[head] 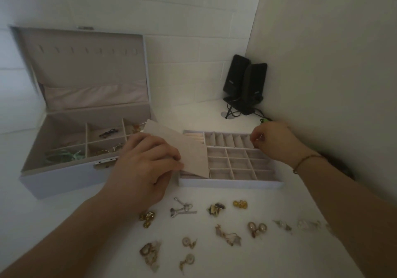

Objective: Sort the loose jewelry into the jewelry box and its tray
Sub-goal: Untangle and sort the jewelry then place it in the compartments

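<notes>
At frame centre, the left hand (148, 159) is gripping the flap (180, 149), exposing the tray (231, 182), while the right hand (271, 141) is pinching a small item over its far compartments.

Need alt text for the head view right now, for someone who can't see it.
A left hand lifts a beige flap at the left end of a divided tray, while the right hand pinches something small over the tray's far right corner. An open jewelry box sits left; loose earrings lie in front.

Two black speakers (245, 84) with tangled cables (233, 111) in the corner, against white tiled wall (182, 48).
</notes>
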Tool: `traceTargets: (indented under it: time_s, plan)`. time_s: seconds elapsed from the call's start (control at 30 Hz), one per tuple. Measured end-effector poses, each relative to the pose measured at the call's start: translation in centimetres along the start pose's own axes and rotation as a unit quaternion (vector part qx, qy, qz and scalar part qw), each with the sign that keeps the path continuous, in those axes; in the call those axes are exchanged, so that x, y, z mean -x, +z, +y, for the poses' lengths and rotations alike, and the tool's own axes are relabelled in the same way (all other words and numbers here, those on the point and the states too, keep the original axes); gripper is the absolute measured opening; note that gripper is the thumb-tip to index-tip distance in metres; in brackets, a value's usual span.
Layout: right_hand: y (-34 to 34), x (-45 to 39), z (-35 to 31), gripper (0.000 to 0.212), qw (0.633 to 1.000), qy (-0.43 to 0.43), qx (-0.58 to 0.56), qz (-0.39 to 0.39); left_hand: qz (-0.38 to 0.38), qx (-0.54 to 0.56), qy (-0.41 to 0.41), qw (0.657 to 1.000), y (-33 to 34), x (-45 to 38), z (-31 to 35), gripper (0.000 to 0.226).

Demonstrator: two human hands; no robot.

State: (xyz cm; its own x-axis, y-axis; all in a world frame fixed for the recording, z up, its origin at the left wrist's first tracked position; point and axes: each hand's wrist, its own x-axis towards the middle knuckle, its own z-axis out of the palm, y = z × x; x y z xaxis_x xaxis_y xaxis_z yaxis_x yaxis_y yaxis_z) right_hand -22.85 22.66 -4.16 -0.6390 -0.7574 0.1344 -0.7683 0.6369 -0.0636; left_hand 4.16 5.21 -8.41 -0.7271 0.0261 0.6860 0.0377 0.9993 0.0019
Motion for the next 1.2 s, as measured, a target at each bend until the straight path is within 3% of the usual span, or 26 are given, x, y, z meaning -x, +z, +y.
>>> traceTargets:
  time_s: [0.1,0.23,0.57,0.77,1.0,1.13,1.2]
  plan:
    - [0.7,-0.4,0.8,0.017,1.0,0.007,0.023,-0.011,0.002,0.004,0.002,1.0,0.0,0.0,-0.1,0.022]
    - [0.6,0.7,2.2,0.013,0.998,0.001,-0.057,0.002,0.001,0.003,-0.001,1.0,0.0,0.0,0.0,0.022]
    - [0.6,1.2,2.4,0.006,0.996,-0.006,-0.087,-0.003,0.003,0.003,-0.003,1.0,0.1,0.0,-0.1,0.02]
    - [1.1,0.3,2.5,0.008,0.975,0.045,-0.219,0.017,0.01,0.006,-0.003,1.0,0.1,0.0,0.0,0.021]
    - [1.5,-0.8,2.5,0.008,0.989,0.039,-0.138,0.019,0.004,0.009,-0.004,1.0,0.1,0.0,-0.1,0.021]
    - [-0.8,2.4,1.0,0.012,0.987,0.021,-0.124,0.096,-0.003,0.012,-0.006,1.0,0.2,0.0,-0.1,0.021]
    - [-2.8,5.6,-1.4,0.013,0.986,-0.043,-0.157,0.035,-0.003,0.011,-0.009,1.0,0.2,0.1,-0.1,0.021]
